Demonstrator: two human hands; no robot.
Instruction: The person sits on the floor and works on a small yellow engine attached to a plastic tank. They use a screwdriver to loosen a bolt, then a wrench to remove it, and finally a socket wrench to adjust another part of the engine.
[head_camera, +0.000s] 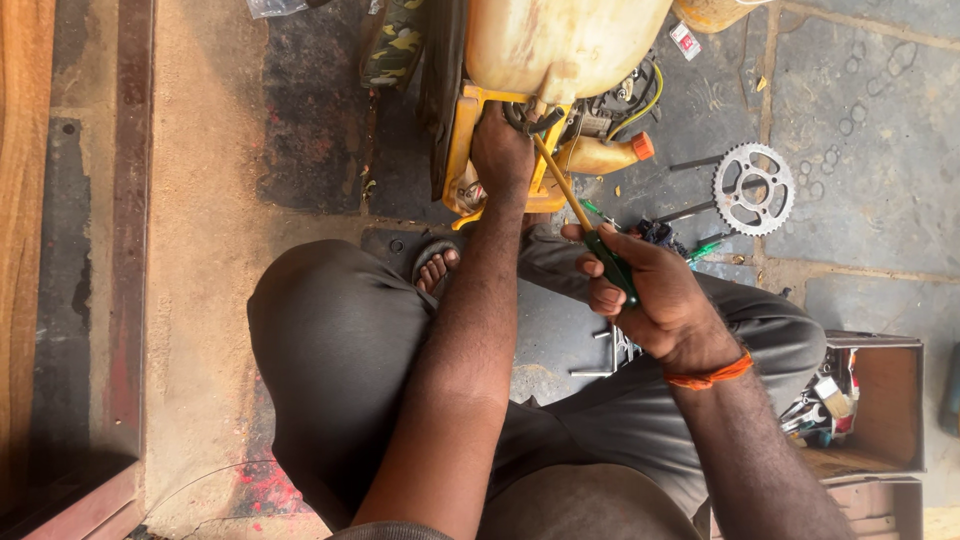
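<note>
From the head camera, the left hand (502, 150) is clamped on the yellow frame (463, 130) under the pale tank (560, 40), near the engine parts. The right hand (650, 295) is clenched around the green handle of a screwdriver (585, 220), whose yellow shaft angles up to a fitting just beside the left fingers. If the tip slips off, it could likely jab those fingers, or nick the hoses (640, 105) close by.
</note>
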